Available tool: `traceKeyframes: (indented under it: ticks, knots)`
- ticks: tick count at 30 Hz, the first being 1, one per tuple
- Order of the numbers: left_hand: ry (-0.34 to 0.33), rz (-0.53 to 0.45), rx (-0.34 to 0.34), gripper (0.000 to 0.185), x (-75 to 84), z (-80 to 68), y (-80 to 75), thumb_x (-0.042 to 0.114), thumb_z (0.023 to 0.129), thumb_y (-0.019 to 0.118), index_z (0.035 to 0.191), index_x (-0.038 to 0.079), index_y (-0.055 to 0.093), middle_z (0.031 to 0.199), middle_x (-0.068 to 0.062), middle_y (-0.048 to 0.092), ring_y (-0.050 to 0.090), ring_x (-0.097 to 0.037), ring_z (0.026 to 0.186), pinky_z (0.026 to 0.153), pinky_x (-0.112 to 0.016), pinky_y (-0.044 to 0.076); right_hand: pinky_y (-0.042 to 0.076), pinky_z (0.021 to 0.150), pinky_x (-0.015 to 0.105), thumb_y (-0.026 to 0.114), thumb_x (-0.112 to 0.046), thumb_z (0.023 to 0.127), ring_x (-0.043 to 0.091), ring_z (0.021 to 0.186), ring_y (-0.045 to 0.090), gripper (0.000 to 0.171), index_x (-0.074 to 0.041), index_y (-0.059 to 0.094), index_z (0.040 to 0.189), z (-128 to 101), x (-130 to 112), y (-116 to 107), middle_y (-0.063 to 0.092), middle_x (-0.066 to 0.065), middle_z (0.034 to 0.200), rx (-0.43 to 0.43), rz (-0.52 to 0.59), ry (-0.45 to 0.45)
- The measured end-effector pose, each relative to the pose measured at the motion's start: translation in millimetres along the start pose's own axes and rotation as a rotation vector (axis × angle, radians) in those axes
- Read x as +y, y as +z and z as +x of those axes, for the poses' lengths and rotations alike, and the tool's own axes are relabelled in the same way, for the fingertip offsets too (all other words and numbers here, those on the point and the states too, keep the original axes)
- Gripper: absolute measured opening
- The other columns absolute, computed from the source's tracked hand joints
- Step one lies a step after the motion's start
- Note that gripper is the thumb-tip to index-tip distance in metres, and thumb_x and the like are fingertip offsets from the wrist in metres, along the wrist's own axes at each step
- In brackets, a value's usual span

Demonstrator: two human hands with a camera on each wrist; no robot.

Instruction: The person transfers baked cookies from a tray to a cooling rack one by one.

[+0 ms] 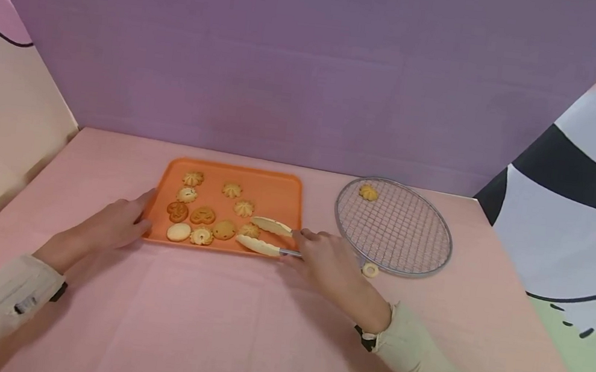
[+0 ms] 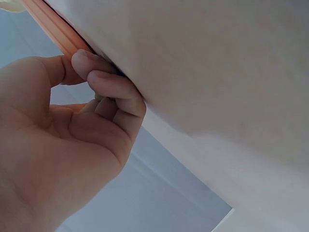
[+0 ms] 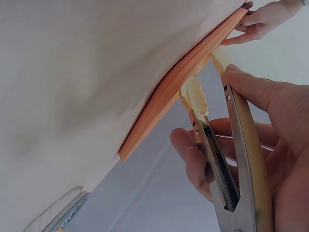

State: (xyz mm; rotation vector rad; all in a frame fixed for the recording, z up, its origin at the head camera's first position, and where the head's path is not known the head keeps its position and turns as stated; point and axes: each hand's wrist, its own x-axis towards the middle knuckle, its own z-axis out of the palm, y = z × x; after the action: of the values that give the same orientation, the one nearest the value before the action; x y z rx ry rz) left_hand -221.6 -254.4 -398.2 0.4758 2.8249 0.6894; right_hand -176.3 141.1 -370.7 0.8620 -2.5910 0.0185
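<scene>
Pink cloth covers the table (image 1: 239,325), which is backed by a purple wall, with a cartoon-printed panel standing at the right. At the left, the left hand (image 1: 116,224) is laid against the near left corner of the orange tray (image 1: 276,182); in the left wrist view its fingers (image 2: 104,79) are curled against the tray's rim, apparently so that the tray is kept from sliding. On the tray, about ten cookies are spread in loose rows, a round pale cookie (image 1: 179,232) lying nearest that hand. Further right, tongs (image 1: 266,236) are gripped in the right hand (image 1: 329,264), the fingers wrapped round both arms. The cream tips are held apart on either side of a flower-shaped cookie (image 1: 250,230) at the tray's near right corner, seemingly so that it can be closed upon. At the right, just apart from the tray, a round wire rack (image 1: 411,246) lies flat, with one cookie (image 1: 368,192) set near its far rim.
</scene>
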Motion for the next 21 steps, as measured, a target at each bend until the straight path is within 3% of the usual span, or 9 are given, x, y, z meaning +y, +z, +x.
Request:
traceKeyframes:
  ticks: [6, 15, 21]
  knots:
    - [-0.032, 0.015, -0.016, 0.071, 1.4, -0.7, 1.5, 0.014, 0.099, 0.049, 0.152, -0.014, 0.011, 0.068, -0.004, 0.046, 0.047, -0.015, 0.059, 0.070, -0.036, 0.043, 0.036, 0.040, 0.025, 0.078, -0.045, 0.083, 0.016, 0.053, 0.059, 0.039, -0.008, 0.072, 0.094, -0.3, -1.2, 0.5, 0.066, 0.001, 0.070, 0.028, -0.037, -0.049]
    - [0.006, -0.016, -0.001, 0.071, 0.8, -0.4, 1.5, 0.011, 0.098, 0.049, 0.153, -0.014, 0.012, 0.062, 0.000, 0.044, 0.041, -0.014, 0.052, 0.056, -0.031, 0.038, 0.040, 0.041, 0.025, 0.078, -0.043, 0.084, 0.016, 0.057, 0.061, 0.037, -0.009, 0.074, 0.097, -6.0, 0.7, -1.8, 0.069, 0.000, 0.080, 0.071, -0.066, -0.085]
    - [0.009, -0.012, 0.010, 0.070, 2.0, -1.0, 0.5, 0.010, 0.097, 0.050, 0.152, -0.014, 0.013, 0.064, -0.001, 0.045, 0.043, -0.014, 0.054, 0.057, -0.031, 0.038, 0.051, 0.050, 0.029, 0.078, -0.037, 0.085, 0.018, 0.068, 0.066, 0.035, -0.007, 0.074, 0.103, -8.8, 6.1, -7.9, 0.072, 0.002, 0.088, 0.052, -0.023, -0.069]
